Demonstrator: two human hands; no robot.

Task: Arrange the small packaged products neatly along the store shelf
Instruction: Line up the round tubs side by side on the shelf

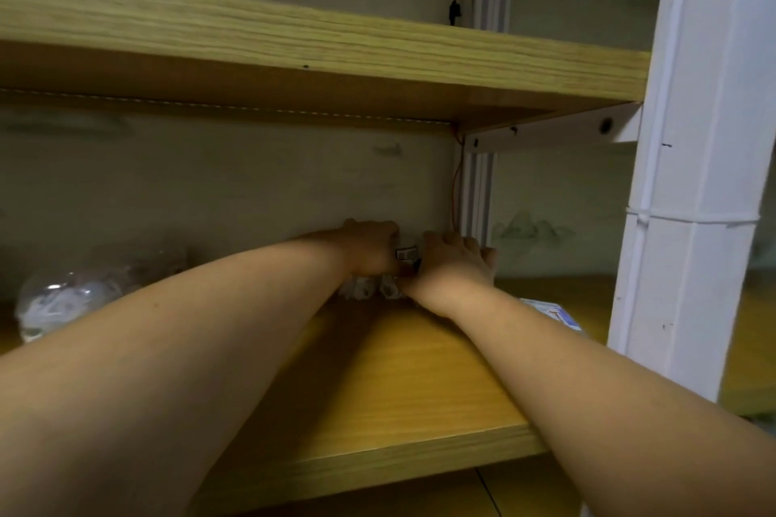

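Hands (371, 250) (451, 264) pinch small upright packet (406, 254).

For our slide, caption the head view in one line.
Both bare hands, left hand and right hand, press small clear-wrapped packets together at the back of the wooden shelf.

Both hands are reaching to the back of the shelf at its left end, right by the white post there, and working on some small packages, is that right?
Not quite. The head view shows both hands, left and right, at the shelf's right end, by the white rear post. They are indeed on the small packages at the back.
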